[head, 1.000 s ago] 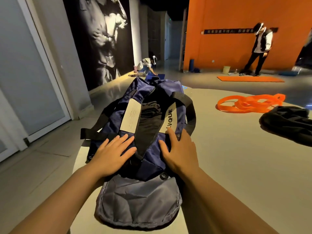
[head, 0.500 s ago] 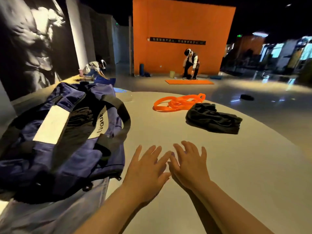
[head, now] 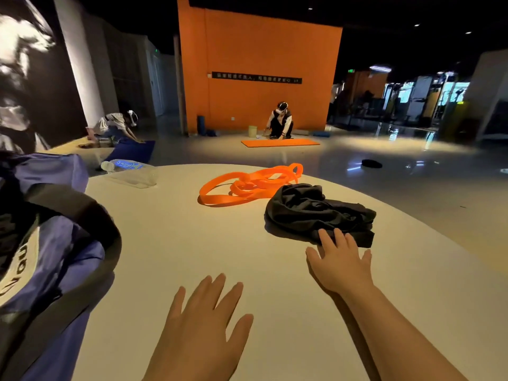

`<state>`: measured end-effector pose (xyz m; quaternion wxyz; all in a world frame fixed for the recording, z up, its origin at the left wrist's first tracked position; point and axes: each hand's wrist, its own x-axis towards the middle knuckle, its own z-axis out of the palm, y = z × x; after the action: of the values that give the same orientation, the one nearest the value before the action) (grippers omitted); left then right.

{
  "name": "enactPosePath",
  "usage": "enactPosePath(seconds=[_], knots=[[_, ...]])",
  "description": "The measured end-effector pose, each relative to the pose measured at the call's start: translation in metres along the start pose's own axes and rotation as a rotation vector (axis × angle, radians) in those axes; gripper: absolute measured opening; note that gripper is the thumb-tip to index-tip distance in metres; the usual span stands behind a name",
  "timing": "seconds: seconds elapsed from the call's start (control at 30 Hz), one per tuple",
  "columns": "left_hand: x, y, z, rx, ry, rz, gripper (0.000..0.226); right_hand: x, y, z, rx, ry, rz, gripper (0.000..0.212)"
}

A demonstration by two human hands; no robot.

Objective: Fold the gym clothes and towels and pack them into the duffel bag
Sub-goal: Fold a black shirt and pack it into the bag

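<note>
A crumpled black garment [head: 316, 210] lies on the round white table [head: 170, 243], right of centre. My right hand [head: 339, 261] stretches toward it with straight fingers, the fingertips touching its near edge. My left hand [head: 203, 325] hovers flat over the table nearer to me, fingers spread, holding nothing. The blue duffel bag [head: 55, 243] with black straps and a white label lies at the left edge, partly cut off by the frame.
Orange resistance bands [head: 247, 185] lie coiled behind the garment. A clear plastic water bottle [head: 129, 173] lies on its side at the table's far left. Two people crouch on the floor by mats near the orange wall.
Both hands left the duffel bag and swung right. My right hand has reached forward to the black garment's edge; my left hand trails behind. The view has turned right.
</note>
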<state>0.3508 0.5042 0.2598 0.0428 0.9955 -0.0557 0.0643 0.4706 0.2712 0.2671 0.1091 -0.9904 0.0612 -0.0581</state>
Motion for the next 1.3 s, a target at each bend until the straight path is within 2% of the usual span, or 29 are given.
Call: enactPosePath(seconds=[0.07, 0.13, 0.17, 0.2, 0.23, 0.3, 0.4, 0.47, 0.53, 0.6, 0.7, 0.87, 0.97, 1.0, 1.07, 1.1, 1.17, 1.2, 1.23, 1.3], knots=[[0.001, -0.002, 0.006, -0.055, -0.062, -0.017, 0.074, 0.012, 0.001, 0.003, 0.002, -0.001, 0.013, 0.060], [-0.003, -0.001, 0.006, -0.064, -0.134, -0.006, 0.066, 0.013, 0.001, 0.003, -0.005, 0.018, 0.008, 0.058], [-0.004, -0.002, 0.001, -0.079, -0.165, -0.021, 0.071, 0.011, 0.001, 0.002, 0.003, 0.032, 0.002, 0.056], [-0.004, -0.002, -0.003, -0.099, -0.118, -0.021, 0.082, 0.008, 0.002, 0.002, 0.020, 0.050, -0.006, 0.054], [-0.001, -0.002, 0.001, -0.106, -0.006, -0.005, 0.099, 0.005, 0.002, 0.001, 0.039, 0.069, -0.015, 0.051], [-0.001, -0.001, -0.002, -0.138, -0.036, -0.047, 0.128, -0.006, 0.001, -0.001, 0.076, 0.089, -0.031, 0.047], [-0.004, 0.000, -0.006, -0.129, -0.050, -0.054, 0.134, -0.033, -0.001, -0.002, 0.112, 0.092, -0.036, 0.047], [-0.010, 0.003, -0.012, -0.151, -0.030, -0.040, 0.118, -0.060, -0.003, -0.004, 0.122, 0.112, -0.059, 0.047], [-0.015, 0.006, -0.015, -0.150, -0.043, -0.040, 0.079, -0.090, -0.002, -0.007, 0.144, 0.136, -0.096, 0.045], [-0.021, 0.009, -0.017, -0.107, -0.071, -0.043, 0.060, -0.121, 0.001, -0.009, 0.158, 0.153, -0.132, 0.045], [-0.033, 0.010, -0.018, -0.062, -0.167, -0.040, 0.058, -0.163, 0.003, -0.010, 0.153, 0.163, -0.178, 0.045], [-0.073, 0.013, -0.017, -0.037, -0.164, 0.006, 0.059, -0.224, 0.006, -0.017, 0.108, 0.155, -0.269, 0.061], [-0.105, 0.013, -0.025, -0.016, -0.170, 0.066, 0.063, -0.258, 0.006, -0.021, 0.097, 0.141, -0.304, 0.059], [-0.119, 0.012, -0.027, -0.021, -0.177, 0.099, 0.071, -0.271, 0.006, -0.021, 0.076, 0.180, -0.325, 0.054], [-0.150, 0.011, -0.032, -0.124, -0.119, 0.168, 0.102, -0.301, 0.006, -0.023, 0.098, 0.254, -0.360, 0.047], [-0.164, 0.010, -0.034, -0.223, -0.040, 0.191, 0.106, -0.318, 0.006, -0.025, 0.123, 0.250, -0.372, 0.045], [-0.189, 0.006, -0.039, -0.339, 0.167, 0.298, 0.081, -0.353, 0.008, -0.028, 0.149, 0.232, -0.442, 0.040], [-0.200, 0.004, -0.041, -0.322, 0.261, 0.373, 0.068, -0.368, 0.008, -0.030, 0.168, 0.226, -0.491, 0.036], [-0.208, 0.004, -0.041, -0.294, 0.312, 0.452, 0.061, -0.383, 0.009, -0.032, 0.185, 0.210, -0.533, 0.036], [-0.219, 0.005, -0.039, -0.251, 0.311, 0.584, 0.060, -0.404, 0.012, -0.035, 0.212, 0.190, -0.593, 0.045]])
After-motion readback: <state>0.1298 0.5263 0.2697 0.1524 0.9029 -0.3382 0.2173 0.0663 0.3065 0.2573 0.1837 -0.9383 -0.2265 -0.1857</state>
